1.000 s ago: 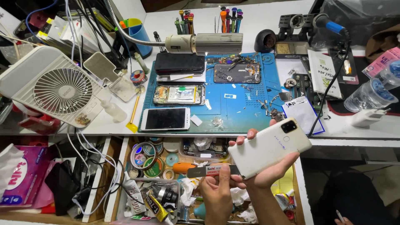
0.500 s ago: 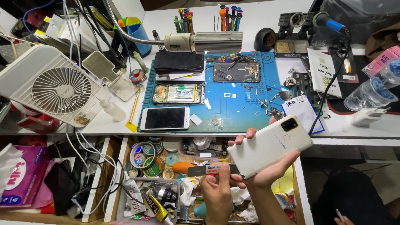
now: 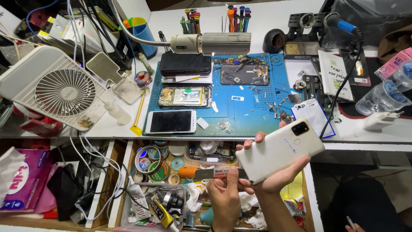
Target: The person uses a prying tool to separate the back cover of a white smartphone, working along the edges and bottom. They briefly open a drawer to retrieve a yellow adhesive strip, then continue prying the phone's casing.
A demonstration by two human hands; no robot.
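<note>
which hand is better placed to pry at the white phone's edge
Probably the left hand: it pinches the thin pry tool against the white phone, which the right hand is busy cradling.

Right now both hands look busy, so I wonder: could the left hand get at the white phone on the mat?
Probably not freely: the left hand holds a pry tool, though nothing blocks the white phone.

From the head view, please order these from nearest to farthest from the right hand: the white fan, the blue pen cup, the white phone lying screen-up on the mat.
Measured from the right hand:
1. White phone lying screen-up, on the mat's near left corner.
2. Blue pen cup, far back left.
3. White fan, at the desk's left edge.
</note>
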